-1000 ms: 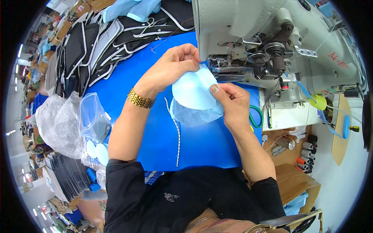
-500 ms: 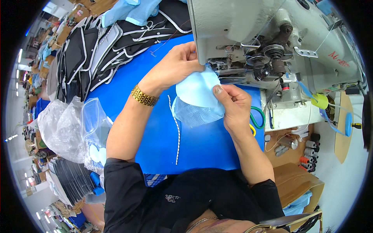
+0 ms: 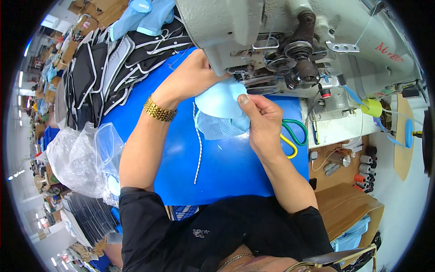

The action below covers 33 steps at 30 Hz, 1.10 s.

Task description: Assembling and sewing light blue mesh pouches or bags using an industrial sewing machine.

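Note:
A light blue fabric piece [image 3: 222, 99] with a rounded smooth panel and a mesh part [image 3: 217, 127] is held between my two hands at the sewing machine [image 3: 217, 31]. My left hand [image 3: 192, 75] grips its far left edge; the fingertips are partly hidden behind the machine head. On the right edge, my right hand [image 3: 263, 120] pinches the fabric, thumb on top and fingers curled beneath. The far edge of the piece lies close to the machine's needle area, where I cannot make out the needle. A white speckled cord [image 3: 198, 154] lies on the blue table just left of the mesh.
Scissors with green and yellow handles [image 3: 293, 136] lie right of my right hand. Black panels with pale piping [image 3: 93, 68] pile up at the far left, light blue mesh pieces [image 3: 140, 18] on top. Clear plastic bags [image 3: 74, 149] sit left; a cardboard box [image 3: 349, 208] stands lower right.
The machine, fabric and both hands appear shifted left in the view, and more of the scissors' handles shows. Both hands keep their hold on the fabric piece.

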Available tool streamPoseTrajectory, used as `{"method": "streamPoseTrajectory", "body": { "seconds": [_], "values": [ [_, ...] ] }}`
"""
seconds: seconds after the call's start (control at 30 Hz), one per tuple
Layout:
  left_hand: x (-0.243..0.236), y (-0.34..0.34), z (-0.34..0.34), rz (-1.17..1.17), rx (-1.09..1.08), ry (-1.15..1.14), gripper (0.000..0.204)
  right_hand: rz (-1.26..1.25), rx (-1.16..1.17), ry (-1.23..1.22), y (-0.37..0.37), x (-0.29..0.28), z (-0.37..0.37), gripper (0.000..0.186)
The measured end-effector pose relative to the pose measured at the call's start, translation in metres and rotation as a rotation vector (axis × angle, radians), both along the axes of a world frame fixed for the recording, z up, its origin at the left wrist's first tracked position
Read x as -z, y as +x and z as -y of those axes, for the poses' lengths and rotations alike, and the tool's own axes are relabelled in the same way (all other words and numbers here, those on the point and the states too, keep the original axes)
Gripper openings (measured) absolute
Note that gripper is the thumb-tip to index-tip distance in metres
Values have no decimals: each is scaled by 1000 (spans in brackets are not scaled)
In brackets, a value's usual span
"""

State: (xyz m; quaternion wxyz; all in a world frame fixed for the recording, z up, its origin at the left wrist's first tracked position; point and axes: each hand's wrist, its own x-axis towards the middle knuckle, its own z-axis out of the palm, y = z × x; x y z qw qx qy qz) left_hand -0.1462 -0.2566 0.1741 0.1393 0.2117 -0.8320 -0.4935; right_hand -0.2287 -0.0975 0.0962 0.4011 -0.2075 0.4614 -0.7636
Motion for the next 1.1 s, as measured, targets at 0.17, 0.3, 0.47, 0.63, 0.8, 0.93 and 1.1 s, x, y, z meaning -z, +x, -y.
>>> {"method": "streamPoseTrajectory", "body": {
  "seconds": [0.17,0.3,0.47,0.63,0.8,0.93,1.1],
  "values": [
    [-5,4,-4,22,-17,109,27,11,1,26,0,0,0,20],
    [0,2,-4,34,-47,138,25,-9,-17,6,-1,0,0,20],
    [1,2,-6,-69,-31,148,25,30,-13,38,-2,0,0,20],
    [-2,1,-6,25,-72,142,26,22,-34,-3,-1,1,0,19],
    [3,-2,-7,-16,-88,148,30,35,-13,-15,0,4,0,19],
    [0,0,-7,-25,-71,143,34,29,-36,-5,0,2,1,20],
    [0,0,-9,-25,-85,197,33,25,-42,22,-2,3,0,21]
  ]
}}
